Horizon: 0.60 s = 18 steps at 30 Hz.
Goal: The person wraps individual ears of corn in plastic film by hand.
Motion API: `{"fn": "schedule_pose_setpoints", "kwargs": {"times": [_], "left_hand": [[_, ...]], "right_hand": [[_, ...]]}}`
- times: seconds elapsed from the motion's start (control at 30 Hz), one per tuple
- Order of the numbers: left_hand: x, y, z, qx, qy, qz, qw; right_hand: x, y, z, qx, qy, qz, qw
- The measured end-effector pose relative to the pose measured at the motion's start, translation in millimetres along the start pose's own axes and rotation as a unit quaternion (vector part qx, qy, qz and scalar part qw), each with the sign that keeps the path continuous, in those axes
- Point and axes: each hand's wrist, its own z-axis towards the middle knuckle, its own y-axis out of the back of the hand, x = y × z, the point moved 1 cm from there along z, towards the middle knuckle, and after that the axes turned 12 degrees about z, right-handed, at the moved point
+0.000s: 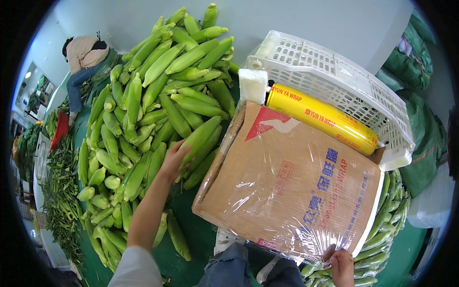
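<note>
A big heap of green corn ears [153, 71], still in their husks, is piled to the left. My left hand [174, 160] is at the heap's right side, its fingers wrapped around one ear of corn [202, 136]. Clear plastic film [306, 239] stretches over a brown cardboard box [267, 162] in front of me. At the box's near right corner, my right hand [341, 265] pinches the edge of this film. A yellow roll of wrap [320, 117] lies along the far side of the box.
A white plastic crate [330, 62] stands behind the roll. Film-wrapped corn [389, 220] is stacked at the right, beside green sacks [420, 138]. Leaf scraps [62, 201] and a red scoop-like object [60, 130] lie left. Another person [88, 55] bends over at the far left.
</note>
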Motion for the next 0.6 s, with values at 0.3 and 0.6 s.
{"fn": "schedule_pose_setpoints", "kwargs": {"times": [0.3,0.6], "left_hand": [[-89.9,-116.4,-168.0,0.197,-0.582,0.379,0.692],[-106.8,-202.4,-159.3,0.311,-0.553,0.473,0.612]], "right_hand": [[-13.5,-8.5,-4.3,-0.022,-0.024,-0.163,0.986],[29.2,5.2,37.3,-0.216,-0.064,0.546,0.807]]}}
